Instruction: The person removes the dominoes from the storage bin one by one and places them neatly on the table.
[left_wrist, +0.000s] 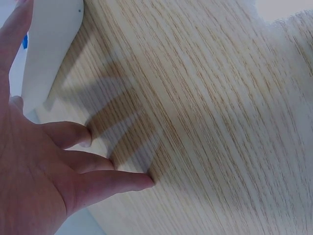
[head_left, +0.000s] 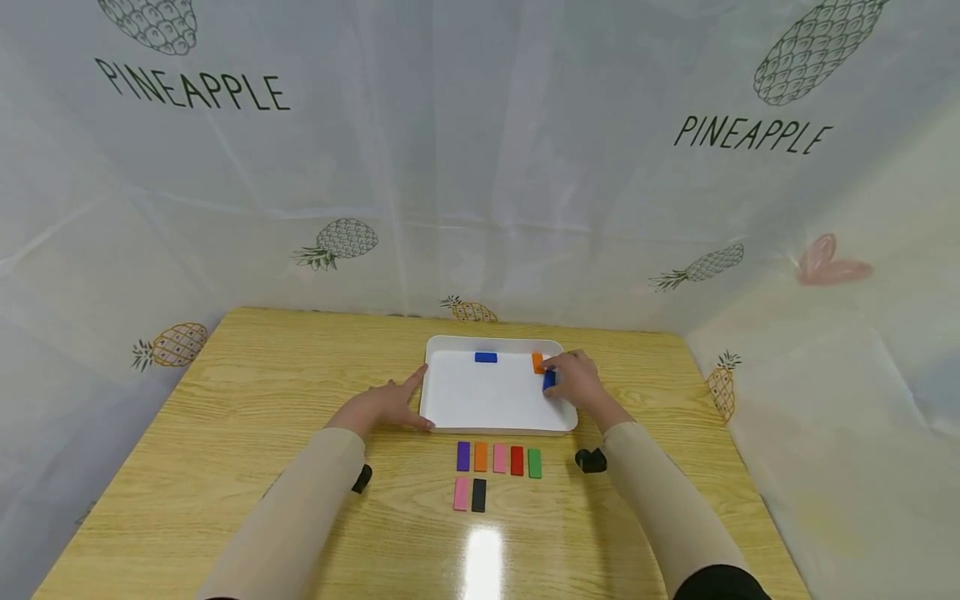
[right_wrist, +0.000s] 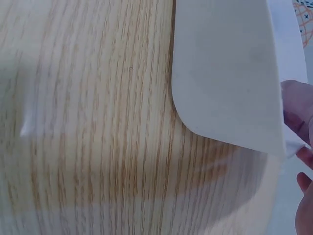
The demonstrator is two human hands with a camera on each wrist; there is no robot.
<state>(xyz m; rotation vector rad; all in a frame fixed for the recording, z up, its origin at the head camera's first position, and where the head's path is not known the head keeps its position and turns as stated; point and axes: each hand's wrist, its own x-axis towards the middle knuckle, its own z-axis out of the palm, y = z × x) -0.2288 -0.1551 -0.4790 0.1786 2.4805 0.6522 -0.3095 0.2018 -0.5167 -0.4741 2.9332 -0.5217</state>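
Note:
A white tray point(head_left: 487, 400) lies on the wooden table. My left hand point(head_left: 384, 406) is at its left side, thumb and forefinger spread along the rim. In the left wrist view the other fingers point(left_wrist: 117, 183) of that hand stretch out over the table. Over the tray's right side, my right hand point(head_left: 577, 382) pinches a blue block point(head_left: 550, 381) between thumb and forefinger. Just behind that block is an orange block point(head_left: 537, 362). Another blue block point(head_left: 486, 357) lies near the tray's back wall. The right wrist view hides the pinched block behind the tray wall point(right_wrist: 225, 73).
In front of the tray lies a row of blocks: purple point(head_left: 463, 456), orange point(head_left: 481, 457), pink point(head_left: 499, 458), red point(head_left: 517, 461) and green point(head_left: 535, 463). Nearer are a pink block point(head_left: 461, 493) and a black block point(head_left: 478, 495). A pineapple-print curtain point(head_left: 480, 167) hangs behind the table.

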